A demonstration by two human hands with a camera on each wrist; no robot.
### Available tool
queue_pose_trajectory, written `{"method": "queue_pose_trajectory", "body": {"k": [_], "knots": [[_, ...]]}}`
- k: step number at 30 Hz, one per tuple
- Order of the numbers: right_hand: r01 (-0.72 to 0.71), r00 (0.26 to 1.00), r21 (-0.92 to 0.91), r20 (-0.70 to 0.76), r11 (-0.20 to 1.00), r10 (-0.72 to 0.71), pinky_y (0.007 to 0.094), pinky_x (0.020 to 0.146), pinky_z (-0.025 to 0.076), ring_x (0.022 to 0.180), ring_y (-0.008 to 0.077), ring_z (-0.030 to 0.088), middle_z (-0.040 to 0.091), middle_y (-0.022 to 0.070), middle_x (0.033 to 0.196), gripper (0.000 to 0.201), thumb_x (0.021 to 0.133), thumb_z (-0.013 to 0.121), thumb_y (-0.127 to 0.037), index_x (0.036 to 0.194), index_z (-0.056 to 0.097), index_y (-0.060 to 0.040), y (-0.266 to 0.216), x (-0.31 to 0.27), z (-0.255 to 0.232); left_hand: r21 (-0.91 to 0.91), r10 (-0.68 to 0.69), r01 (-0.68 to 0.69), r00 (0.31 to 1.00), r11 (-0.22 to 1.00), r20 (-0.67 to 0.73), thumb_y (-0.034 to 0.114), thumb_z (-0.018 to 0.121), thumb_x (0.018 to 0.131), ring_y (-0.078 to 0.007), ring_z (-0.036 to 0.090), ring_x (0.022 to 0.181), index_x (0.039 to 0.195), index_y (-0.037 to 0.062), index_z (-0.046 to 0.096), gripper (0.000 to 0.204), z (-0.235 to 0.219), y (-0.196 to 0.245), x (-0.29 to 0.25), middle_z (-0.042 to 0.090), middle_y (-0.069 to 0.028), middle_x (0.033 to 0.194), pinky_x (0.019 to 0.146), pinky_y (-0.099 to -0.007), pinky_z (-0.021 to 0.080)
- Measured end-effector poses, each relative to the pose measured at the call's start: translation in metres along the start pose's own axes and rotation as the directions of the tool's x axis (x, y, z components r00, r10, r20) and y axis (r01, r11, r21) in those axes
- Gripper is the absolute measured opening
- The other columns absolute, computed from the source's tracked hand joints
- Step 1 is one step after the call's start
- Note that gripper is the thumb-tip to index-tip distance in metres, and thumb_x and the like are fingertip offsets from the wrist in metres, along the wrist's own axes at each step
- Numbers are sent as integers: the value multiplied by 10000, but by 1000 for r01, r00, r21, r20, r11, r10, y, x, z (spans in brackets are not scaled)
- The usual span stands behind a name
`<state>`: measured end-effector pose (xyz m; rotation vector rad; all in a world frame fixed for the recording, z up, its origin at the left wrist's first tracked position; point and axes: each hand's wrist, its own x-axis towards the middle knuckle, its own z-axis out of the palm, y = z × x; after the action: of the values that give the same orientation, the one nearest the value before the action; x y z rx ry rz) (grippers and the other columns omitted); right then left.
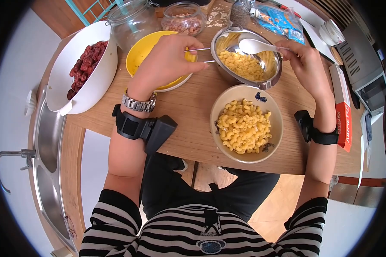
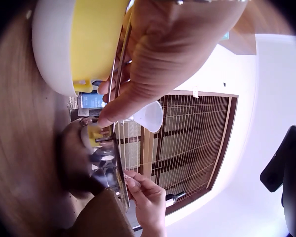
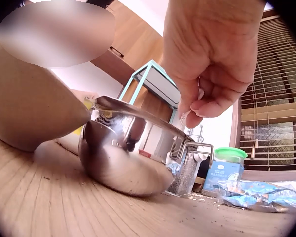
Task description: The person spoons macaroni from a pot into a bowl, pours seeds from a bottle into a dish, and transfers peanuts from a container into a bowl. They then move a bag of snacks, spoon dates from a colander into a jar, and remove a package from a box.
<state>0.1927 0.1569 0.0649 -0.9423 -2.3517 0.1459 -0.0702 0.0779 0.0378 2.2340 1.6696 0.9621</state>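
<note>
My left hand (image 1: 165, 62) holds the long wire handle (image 1: 200, 50) of a shiny metal bowl (image 1: 273, 68), between thumb and fingers. Some cooked macaroni (image 1: 242, 64) lies in that bowl. In my right hand (image 1: 306, 64), the fingers pinch the handle end of a white spoon (image 1: 251, 46), whose head is over the metal bowl. A cream bowl (image 1: 215, 139) heaped with more macaroni (image 1: 244, 128) stands just in front, nearer my body. In the right wrist view the metal bowl (image 3: 123, 163) rests on the wooden table, its small loop handle (image 3: 211, 150) facing right.
A yellow bowl (image 1: 135, 53) sits under my left hand. Left of it is a white basin (image 1: 103, 81) of dark red fruit (image 1: 88, 64). Glass jars (image 1: 133, 23), a blue packet (image 1: 281, 21) and loose flakes are behind. A red-and-white box (image 1: 342, 111) lies at the right edge.
</note>
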Motion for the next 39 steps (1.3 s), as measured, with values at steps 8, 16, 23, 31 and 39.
{"method": "queue_pose_trajectory", "body": {"k": [8,16,23,31,39], "knots": [[-260,936,402,329,878,127,208,409,373,475,85,507,550,44,580,149,778,524,-71,882,600,4,6,0,4,-8,-8,8,1000,1000,2,210,705,610,-97,416,593,887,7,591,361,1,1,0,518,-17,696,525,-220,368],[-522,846,657,479,544,233,151,360,346,413,40,458,525,15,543,163,795,517,-96,895,592,9,15,-2,1,-2,-15,15,1000,1000,-9,220,707,610,-83,380,545,889,19,596,361,2,0,0,502,-4,673,476,-213,336],[-598,800,742,525,304,292,110,348,342,383,16,434,545,10,569,188,810,487,-92,942,562,20,34,-1,-7,2,-28,28,1000,1000,1,215,708,608,-77,371,540,895,24,597,361,1,1,0,501,-2,669,468,-209,330],[-510,860,782,470,359,198,108,354,353,386,9,435,535,12,569,197,808,496,-104,947,563,19,34,-2,-36,-9,-30,29,1000,1000,-11,215,710,608,-73,373,546,896,25,598,362,1,0,0,514,-5,681,474,-203,337],[-195,907,616,410,763,-99,159,396,408,524,80,548,598,86,672,132,754,537,-35,851,614,10,-7,-16,-69,-11,-36,36,999,999,-1,215,709,608,-76,383,553,901,23,594,369,1,-1,0,511,6,698,486,-204,347]]}}
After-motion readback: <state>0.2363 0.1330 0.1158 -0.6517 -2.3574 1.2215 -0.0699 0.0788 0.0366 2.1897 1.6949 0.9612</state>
